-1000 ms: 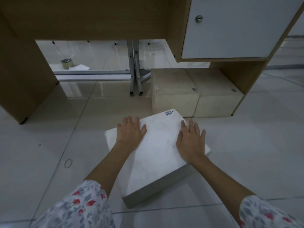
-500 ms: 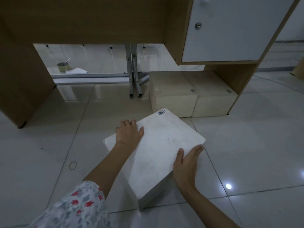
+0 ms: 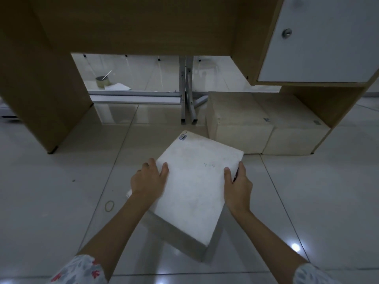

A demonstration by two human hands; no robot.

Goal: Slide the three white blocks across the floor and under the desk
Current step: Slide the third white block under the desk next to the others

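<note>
Two blocks (image 3: 264, 128) sit side by side under the desk (image 3: 131, 25). One third block (image 3: 194, 187) lies skewed on the floor (image 3: 51, 201), left hand (image 3: 148, 180) and right hand (image 3: 238, 186) gripping its opposite edges.

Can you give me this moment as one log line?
stage: sliding third white block | left hand, right hand: gripping its sides | two blocks under desk

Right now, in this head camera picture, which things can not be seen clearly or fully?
- Small sticker on the white block: print too small to read.
- Left hand fingertips: hidden over the block's left edge, so its grip is partly unseen.
- Right hand fingers: hidden behind the block's right side.
- Two blocks under the desk: far ends shadowed by the cabinet.
- Small cup beyond the desk: contents too small.
</note>
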